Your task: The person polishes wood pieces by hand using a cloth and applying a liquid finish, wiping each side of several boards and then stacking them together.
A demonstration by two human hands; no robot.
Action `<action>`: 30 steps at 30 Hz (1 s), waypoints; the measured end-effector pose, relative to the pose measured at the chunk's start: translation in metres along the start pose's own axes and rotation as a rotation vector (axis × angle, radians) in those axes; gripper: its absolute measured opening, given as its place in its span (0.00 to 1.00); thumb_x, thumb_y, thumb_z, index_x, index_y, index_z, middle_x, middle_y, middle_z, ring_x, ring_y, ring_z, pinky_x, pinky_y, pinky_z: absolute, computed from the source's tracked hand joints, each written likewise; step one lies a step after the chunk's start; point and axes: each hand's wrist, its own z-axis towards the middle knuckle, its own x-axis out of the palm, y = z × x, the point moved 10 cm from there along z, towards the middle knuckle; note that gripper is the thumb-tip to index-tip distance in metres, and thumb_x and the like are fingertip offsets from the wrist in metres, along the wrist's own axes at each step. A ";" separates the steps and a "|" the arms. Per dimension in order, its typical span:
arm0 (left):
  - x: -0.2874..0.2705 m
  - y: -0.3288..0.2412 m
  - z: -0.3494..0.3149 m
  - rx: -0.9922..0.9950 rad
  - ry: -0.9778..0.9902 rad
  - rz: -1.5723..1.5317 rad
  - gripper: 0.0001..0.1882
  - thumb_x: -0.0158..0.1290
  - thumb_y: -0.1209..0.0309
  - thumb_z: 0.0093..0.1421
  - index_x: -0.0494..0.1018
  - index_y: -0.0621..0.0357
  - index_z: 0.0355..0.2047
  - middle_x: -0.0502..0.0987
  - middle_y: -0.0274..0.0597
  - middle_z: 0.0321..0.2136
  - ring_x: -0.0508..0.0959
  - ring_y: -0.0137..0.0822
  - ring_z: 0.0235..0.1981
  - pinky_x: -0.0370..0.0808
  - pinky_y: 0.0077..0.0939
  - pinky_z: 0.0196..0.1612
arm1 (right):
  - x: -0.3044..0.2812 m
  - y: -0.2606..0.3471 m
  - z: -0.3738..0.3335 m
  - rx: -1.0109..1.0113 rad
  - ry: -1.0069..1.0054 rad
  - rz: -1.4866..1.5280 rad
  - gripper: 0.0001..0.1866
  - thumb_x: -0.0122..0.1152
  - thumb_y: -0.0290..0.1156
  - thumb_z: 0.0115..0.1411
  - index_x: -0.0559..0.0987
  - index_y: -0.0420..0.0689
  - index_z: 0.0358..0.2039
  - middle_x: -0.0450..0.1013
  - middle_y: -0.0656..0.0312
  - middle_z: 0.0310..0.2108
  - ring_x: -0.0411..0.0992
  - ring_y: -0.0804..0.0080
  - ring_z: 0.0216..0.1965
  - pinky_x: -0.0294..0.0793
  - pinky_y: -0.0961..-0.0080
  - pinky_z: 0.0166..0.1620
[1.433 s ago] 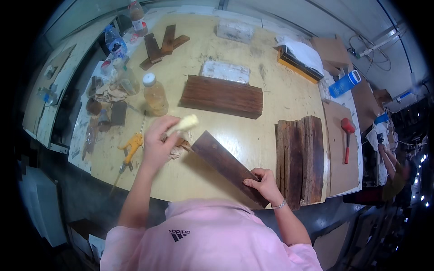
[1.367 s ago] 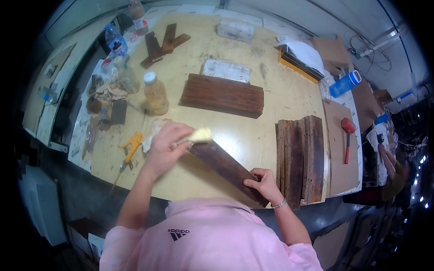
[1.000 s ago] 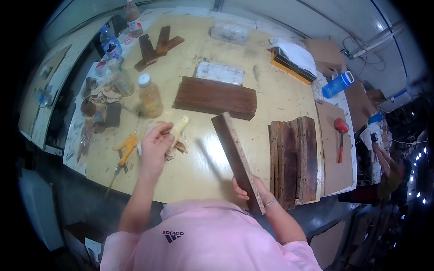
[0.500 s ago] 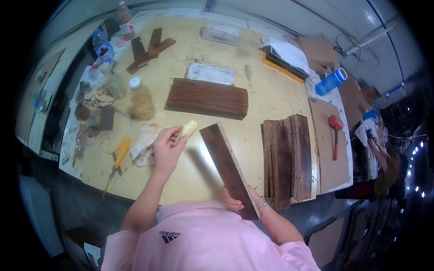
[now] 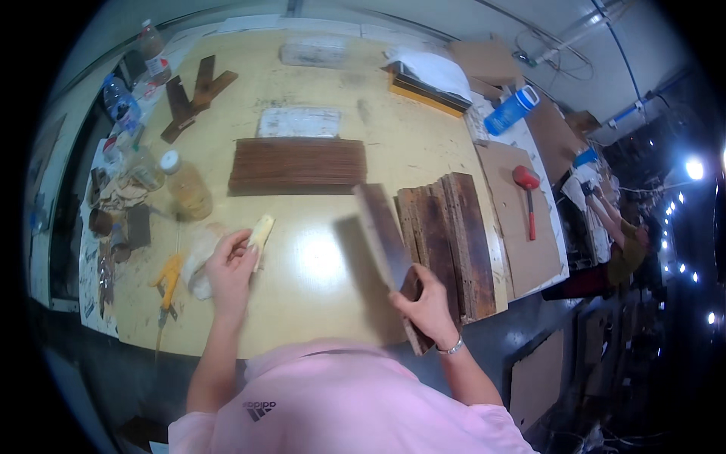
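My left hand [image 5: 231,265] is closed in a pinch on a pale yellow stick-shaped piece [image 5: 262,230], just above the bench beside a crumpled whitish cloth [image 5: 201,265]. I cannot make out what the yellow piece is made of. In my right hand [image 5: 428,309] is a narrow brown wooden board [image 5: 386,238], tilted up on edge with its far end slightly blurred. Thumb and fingers grip it near its lower end. It overlaps the left side of a row of similar dark boards [image 5: 475,257] at the bench's right. Farther back lies a stack of brown boards [image 5: 296,166].
A capped bottle of amber liquid [image 5: 186,186] and a yellow-handled tool [image 5: 168,281] stand or lie at left. A red mallet [image 5: 527,178] rests on cardboard [image 5: 499,204] at right, near a blue bottle [image 5: 510,111]. Another person [image 5: 624,234] works at far right.
The view has swung right. My right hand has carried the board right toward the row and turned it, with the hand now around its right side. My left hand keeps the yellow piece.
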 end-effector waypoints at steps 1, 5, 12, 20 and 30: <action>0.000 0.005 -0.003 -0.040 -0.003 -0.021 0.16 0.54 0.84 0.60 0.73 0.71 0.49 0.73 0.35 0.36 0.72 0.21 0.35 0.72 0.13 0.40 | -0.018 0.004 0.000 0.013 -0.075 -0.173 0.32 0.72 0.37 0.45 0.74 0.28 0.47 0.67 0.48 0.36 0.69 0.53 0.38 0.71 0.63 0.44; -0.006 0.021 -0.006 -0.015 0.016 0.028 0.15 0.54 0.83 0.60 0.73 0.71 0.49 0.75 0.37 0.37 0.72 0.22 0.35 0.72 0.14 0.40 | -0.045 -0.016 -0.002 0.176 -0.267 -0.439 0.33 0.70 0.37 0.46 0.74 0.28 0.50 0.65 0.49 0.42 0.67 0.52 0.46 0.70 0.62 0.48; -0.017 0.022 -0.015 -0.052 0.009 0.033 0.15 0.54 0.81 0.61 0.73 0.72 0.50 0.76 0.37 0.37 0.74 0.22 0.35 0.72 0.15 0.40 | -0.032 0.004 -0.004 -0.067 -0.471 -0.621 0.25 0.64 0.30 0.50 0.77 0.33 0.49 0.67 0.48 0.47 0.66 0.52 0.50 0.66 0.57 0.52; -0.015 0.030 -0.020 -0.071 0.025 0.000 0.15 0.54 0.81 0.61 0.73 0.72 0.50 0.75 0.36 0.36 0.73 0.21 0.34 0.71 0.14 0.39 | 0.105 0.075 0.105 -0.368 -0.110 -0.314 0.25 0.64 0.27 0.52 0.74 0.36 0.52 0.67 0.42 0.54 0.66 0.48 0.56 0.67 0.57 0.58; -0.071 0.034 -0.044 -0.133 -0.129 0.019 0.15 0.52 0.82 0.62 0.73 0.73 0.50 0.77 0.39 0.37 0.75 0.24 0.36 0.72 0.17 0.40 | 0.168 0.100 0.197 -0.559 -0.028 -0.456 0.45 0.68 0.26 0.47 0.60 0.36 0.66 0.49 0.40 0.69 0.48 0.43 0.70 0.50 0.51 0.70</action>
